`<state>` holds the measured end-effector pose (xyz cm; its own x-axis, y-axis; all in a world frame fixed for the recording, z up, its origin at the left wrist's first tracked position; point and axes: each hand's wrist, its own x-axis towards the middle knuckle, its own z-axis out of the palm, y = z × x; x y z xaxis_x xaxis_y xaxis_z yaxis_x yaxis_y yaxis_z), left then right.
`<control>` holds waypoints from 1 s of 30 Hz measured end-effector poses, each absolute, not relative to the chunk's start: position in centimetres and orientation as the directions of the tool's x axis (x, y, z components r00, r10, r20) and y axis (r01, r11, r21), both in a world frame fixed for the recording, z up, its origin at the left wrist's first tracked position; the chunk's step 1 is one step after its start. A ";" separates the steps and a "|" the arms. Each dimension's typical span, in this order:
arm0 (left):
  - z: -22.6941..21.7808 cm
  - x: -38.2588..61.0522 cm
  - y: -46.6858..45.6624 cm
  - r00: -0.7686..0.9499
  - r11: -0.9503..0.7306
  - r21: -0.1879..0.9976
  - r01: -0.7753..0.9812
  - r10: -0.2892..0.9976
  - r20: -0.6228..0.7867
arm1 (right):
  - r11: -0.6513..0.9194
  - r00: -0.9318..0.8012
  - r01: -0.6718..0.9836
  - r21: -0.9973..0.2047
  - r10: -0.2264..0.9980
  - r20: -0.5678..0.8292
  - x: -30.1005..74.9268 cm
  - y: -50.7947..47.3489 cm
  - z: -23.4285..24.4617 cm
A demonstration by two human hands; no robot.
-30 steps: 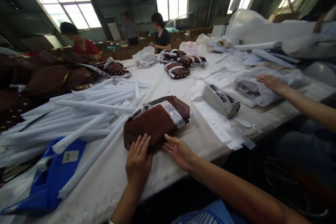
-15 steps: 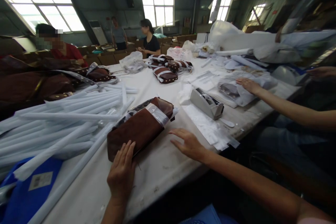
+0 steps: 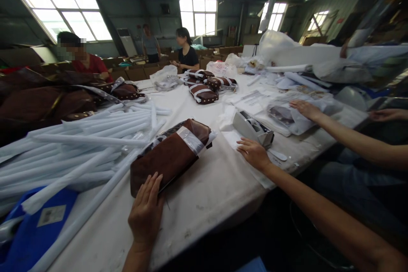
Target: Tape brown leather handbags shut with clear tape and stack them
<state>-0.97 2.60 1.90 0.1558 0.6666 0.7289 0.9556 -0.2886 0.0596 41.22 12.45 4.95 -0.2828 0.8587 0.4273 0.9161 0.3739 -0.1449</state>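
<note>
A folded brown leather-look bag lies slantwise on the table, a pale wrap around its far end. Across its near corner rest the straightened fingers of my left hand. Out to the right, my right hand reaches over a stack of thin white plastic sheets, fingers extended and palm down. Whether a sheet is pinched under its fingertips is hard to make out. Just beyond that hand stands a grey tape dispenser, with a white flat strip beside it.
White paper rolls are heaped at the left above a blue bin. Several wrapped brown bundles sit farther back. At the right, a co-worker's hand lies on a clear plastic bag. Other people work behind the table.
My right hand has moved right and away from the brown bag, onto the white sheets by the tape dispenser. My left hand stays on the bag. The view has shifted slightly.
</note>
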 end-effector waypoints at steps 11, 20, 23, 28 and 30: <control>2.2 -0.9 2.5 0.123 -0.269 0.075 0.960 0.649 0.751 | 0.392 -0.528 0.599 -0.698 0.849 0.025 34.4 2.9 9.3; 2.6 -1.7 2.8 0.056 -0.280 0.128 0.952 0.566 0.822 | 0.289 -0.251 0.912 -0.291 0.955 0.160 32.1 10.2 4.0; 3.3 -2.5 2.8 -0.031 -0.249 0.200 0.947 0.552 0.833 | 0.462 -0.453 0.841 -0.282 0.886 0.101 30.2 10.1 3.1; 5.5 -3.2 3.1 -0.181 -0.189 0.311 0.931 0.503 0.845 | 0.762 -0.806 0.505 -0.406 0.584 0.093 26.6 10.7 4.1; 6.4 -3.1 3.2 -0.208 -0.182 0.333 0.925 0.489 0.847 | 0.790 -0.854 0.414 -0.452 0.509 0.108 24.9 12.1 4.6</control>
<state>-3.13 3.24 6.42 -0.2085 0.4888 0.8471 0.9253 -0.1821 0.3328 24.94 12.10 4.56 -0.8538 0.5093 0.1083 0.4141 0.7903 -0.4516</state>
